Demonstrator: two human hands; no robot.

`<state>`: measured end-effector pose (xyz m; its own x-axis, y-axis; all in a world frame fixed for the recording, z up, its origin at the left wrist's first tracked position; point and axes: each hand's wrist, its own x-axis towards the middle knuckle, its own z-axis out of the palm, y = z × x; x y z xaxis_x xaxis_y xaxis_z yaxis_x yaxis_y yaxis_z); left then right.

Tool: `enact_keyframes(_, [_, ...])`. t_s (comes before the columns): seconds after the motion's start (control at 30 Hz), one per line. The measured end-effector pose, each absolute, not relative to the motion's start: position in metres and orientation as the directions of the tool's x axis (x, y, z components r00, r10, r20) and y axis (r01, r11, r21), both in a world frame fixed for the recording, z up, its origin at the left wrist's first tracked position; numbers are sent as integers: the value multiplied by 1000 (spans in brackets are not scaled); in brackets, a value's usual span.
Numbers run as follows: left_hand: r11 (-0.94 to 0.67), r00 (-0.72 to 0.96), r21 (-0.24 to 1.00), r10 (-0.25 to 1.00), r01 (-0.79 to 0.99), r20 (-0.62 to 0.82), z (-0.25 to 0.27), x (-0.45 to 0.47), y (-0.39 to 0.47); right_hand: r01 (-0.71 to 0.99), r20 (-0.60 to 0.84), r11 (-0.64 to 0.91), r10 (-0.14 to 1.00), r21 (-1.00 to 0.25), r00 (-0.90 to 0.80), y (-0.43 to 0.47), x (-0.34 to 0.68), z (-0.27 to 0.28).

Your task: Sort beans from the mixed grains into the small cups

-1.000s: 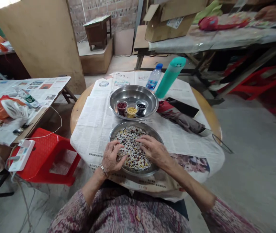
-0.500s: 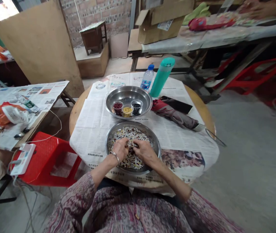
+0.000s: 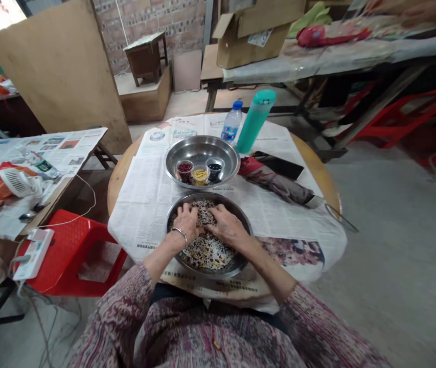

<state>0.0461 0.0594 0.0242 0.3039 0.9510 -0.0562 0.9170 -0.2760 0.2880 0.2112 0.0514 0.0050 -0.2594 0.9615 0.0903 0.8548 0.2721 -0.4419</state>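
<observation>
A steel bowl (image 3: 247, 217) in front of me holds a mix of white grains and beans (image 3: 212, 253) in yellow, dark red and black. My left hand (image 3: 186, 225), with a bangle at the wrist, rests on the mix with its fingers spread. Opposite it, my right hand (image 3: 228, 227) reaches into the grains, thumb and fingers apart and fingertips partly buried. Just beyond is a second steel bowl (image 3: 202, 144). Inside it stand small clear cups of red beans (image 3: 184, 169), yellow beans (image 3: 200, 176) and black beans (image 3: 214, 169).
Newspaper (image 3: 137, 204) covers the round table. A water bottle (image 3: 232, 122), a teal flask (image 3: 256, 121), a folded umbrella (image 3: 279, 185) and a dark phone (image 3: 281, 166) lie beyond the bowls. A red stool (image 3: 72, 250) with a power strip (image 3: 33, 254) is at left.
Both hands, earlier close together with fingers bunched over the grains, have spread and moved towards the bowl's far side. More of the mix shows at the near side.
</observation>
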Motion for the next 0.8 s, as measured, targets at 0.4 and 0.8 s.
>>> enact_keyframes(0.4, [-494, 578, 397, 808, 773, -120, 36, 35, 0, 641, 220, 472, 873, -605, -435, -7, 224, 12])
enact_keyframes(0.8, [-772, 778, 110, 627, 627, -38, 27, 55, 17, 733, 603, 511, 779, -449, -174, -33, 237, -14])
